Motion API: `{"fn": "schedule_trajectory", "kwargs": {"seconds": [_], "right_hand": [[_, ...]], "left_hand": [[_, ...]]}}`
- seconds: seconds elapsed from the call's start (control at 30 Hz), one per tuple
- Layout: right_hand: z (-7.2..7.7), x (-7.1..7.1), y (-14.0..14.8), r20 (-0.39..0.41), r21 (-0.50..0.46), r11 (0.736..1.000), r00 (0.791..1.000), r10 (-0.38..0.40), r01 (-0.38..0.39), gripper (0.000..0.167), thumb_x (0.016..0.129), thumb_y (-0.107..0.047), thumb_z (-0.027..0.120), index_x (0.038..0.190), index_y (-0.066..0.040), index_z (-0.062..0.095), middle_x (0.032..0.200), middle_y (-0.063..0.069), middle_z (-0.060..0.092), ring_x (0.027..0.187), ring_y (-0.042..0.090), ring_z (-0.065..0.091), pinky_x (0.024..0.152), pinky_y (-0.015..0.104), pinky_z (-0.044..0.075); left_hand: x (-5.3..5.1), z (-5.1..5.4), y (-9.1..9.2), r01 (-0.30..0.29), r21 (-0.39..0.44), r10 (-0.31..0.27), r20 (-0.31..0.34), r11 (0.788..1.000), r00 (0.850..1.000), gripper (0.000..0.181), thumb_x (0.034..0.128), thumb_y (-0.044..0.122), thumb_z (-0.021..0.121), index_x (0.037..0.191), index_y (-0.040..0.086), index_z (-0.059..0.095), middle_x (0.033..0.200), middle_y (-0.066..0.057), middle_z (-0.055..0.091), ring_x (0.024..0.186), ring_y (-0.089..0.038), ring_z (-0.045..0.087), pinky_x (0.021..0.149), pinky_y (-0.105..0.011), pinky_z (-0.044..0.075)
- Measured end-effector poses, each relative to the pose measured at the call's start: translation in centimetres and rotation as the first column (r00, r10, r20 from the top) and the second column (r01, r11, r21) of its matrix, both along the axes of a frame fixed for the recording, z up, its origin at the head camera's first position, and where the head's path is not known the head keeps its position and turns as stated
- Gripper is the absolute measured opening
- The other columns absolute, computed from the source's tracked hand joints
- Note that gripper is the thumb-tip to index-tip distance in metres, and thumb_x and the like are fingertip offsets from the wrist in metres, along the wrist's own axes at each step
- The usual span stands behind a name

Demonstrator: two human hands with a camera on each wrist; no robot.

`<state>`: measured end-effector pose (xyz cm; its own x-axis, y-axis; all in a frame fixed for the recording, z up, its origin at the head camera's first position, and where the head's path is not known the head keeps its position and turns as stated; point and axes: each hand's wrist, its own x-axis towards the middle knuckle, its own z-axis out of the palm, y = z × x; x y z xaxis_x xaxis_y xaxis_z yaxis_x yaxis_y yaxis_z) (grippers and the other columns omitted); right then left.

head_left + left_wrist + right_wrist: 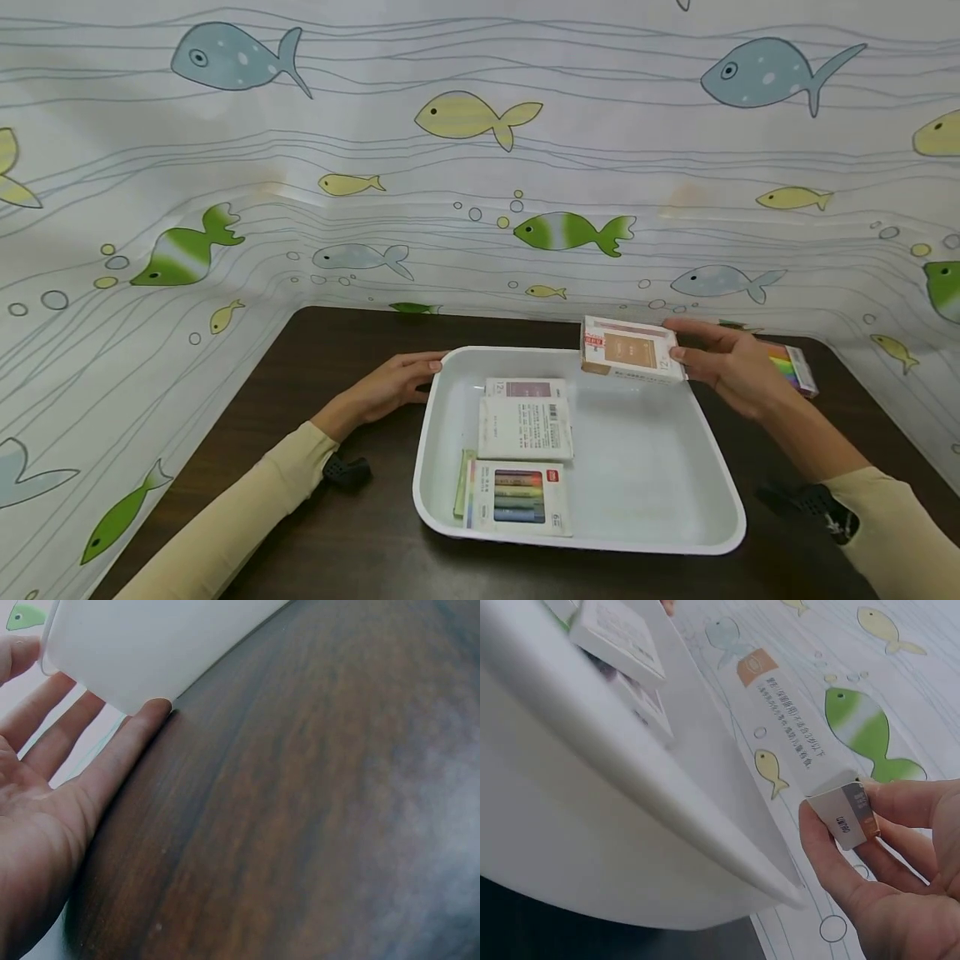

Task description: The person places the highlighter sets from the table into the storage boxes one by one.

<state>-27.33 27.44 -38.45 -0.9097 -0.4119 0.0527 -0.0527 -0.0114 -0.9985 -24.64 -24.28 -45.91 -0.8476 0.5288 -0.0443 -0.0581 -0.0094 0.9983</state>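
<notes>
My right hand point(738, 371) pinches a small white box with a brown panel and "12" on its front point(630, 350), holding it above the right rear rim of a white plastic tray point(645, 475). In the right wrist view the thumb and fingers grip one end of this box point(799, 735). At the tray's left rear corner my left hand point(393, 383) touches the rim and outer wall with fairly straight fingers. Inside, along the left half, lie a windowed box of coloured crayons point(519, 497), a white box with printed text point(525, 427) and another white box with a mauve panel point(527, 388).
A thin green item point(462, 483) lies partly beneath the crayon box. Behind my right hand, a rainbow-coloured pack point(795, 367) rests on the dark wooden table point(337, 533). A fish-patterned sheet point(480, 217) covers the wall at the back and sides.
</notes>
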Motion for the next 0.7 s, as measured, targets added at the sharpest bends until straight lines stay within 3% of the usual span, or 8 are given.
{"fn": "schedule_trajectory", "kwargs": {"seconds": [0.3, 0.57, 0.7], "right_hand": [[0.2, 3.0, -0.2, -0.041, 0.233, 0.973, 0.999, 0.014, -0.005, 0.051, 0.100, -0.009, 0.067, 0.148, -0.004, 0.052, 0.135, 0.011, 0.056, 0.107, 0.025, 0.065, 0.086, 0.036, 0.057], [0.7, 6.0, -0.1, -0.065, 0.295, 0.953, 0.993, 0.096, -0.073, 0.048, 0.098, -0.006, 0.067, 0.144, -0.002, 0.055, 0.135, 0.021, 0.058, 0.108, 0.031, 0.066, 0.085, 0.041, 0.058], [0.4, 7.1, -0.1, -0.078, 0.329, 0.941, 0.991, 0.113, -0.081, 0.046, 0.096, -0.007, 0.070, 0.141, -0.005, 0.059, 0.139, 0.017, 0.057, 0.114, 0.029, 0.066, 0.086, 0.041, 0.058]], "left_hand": [[-0.1, -0.1, 0.1, 0.010, 0.002, -0.010, 0.002, 1.000, 1.000, 0.054, 0.1096, 0.027, 0.050, 0.157, 0.006, 0.038, 0.157, -0.014, 0.040, 0.137, -0.032, 0.047, 0.105, -0.054, 0.044], [-0.2, -0.2, 0.1, 0.001, -0.004, -0.001, -0.003, 1.000, 1.000, 0.053, 0.1096, 0.027, 0.050, 0.157, 0.005, 0.039, 0.156, -0.014, 0.041, 0.136, -0.033, 0.048, 0.104, -0.055, 0.045], [-0.1, -0.3, 0.0, 0.000, -0.003, 0.000, -0.004, 1.000, 1.000, 0.053, 0.1098, 0.027, 0.050, 0.157, 0.005, 0.039, 0.157, -0.014, 0.041, 0.137, -0.033, 0.046, 0.103, -0.055, 0.045]]}}
